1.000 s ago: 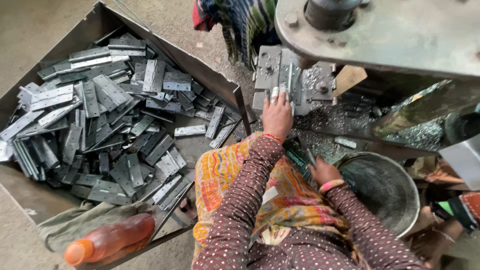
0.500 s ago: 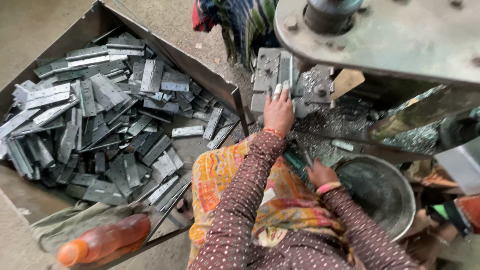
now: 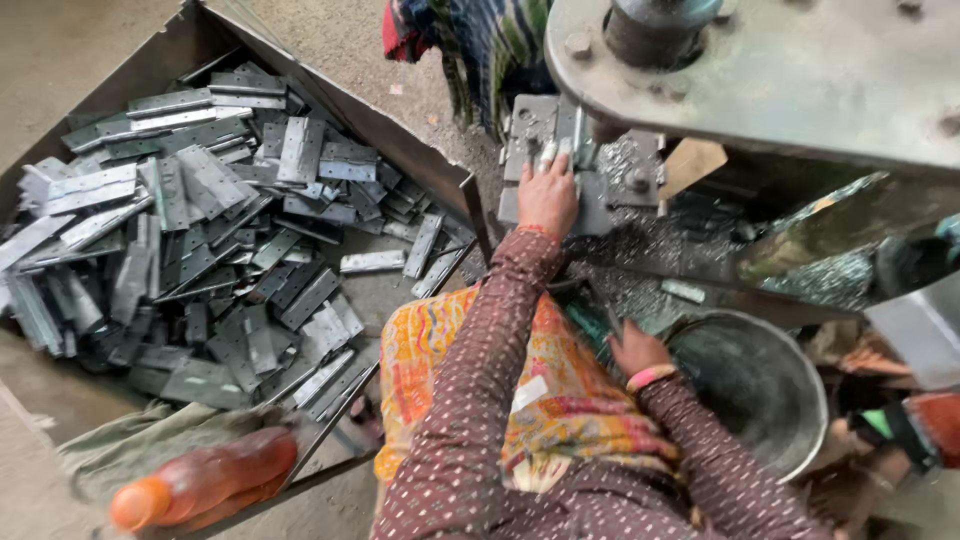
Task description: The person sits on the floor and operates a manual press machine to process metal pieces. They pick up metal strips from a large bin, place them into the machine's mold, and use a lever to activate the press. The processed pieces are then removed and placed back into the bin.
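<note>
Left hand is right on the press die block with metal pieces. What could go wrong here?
1. The left hand rests on the grey metal die block directly beneath the heavy press head; fingers could be crushed if it came down.
2. The open tray of loose grey metal hinge plates has exposed edges; reaching in may cut bare skin.
3. The right hand sits among shiny metal scrap beside the round metal bucket.

Press bed (image 3: 610, 190) under left hand (image 3: 547, 195) — one metal strip (image 3: 548, 152) laid flat on it, shavings (image 3: 650, 245) scattered just right.
</note>
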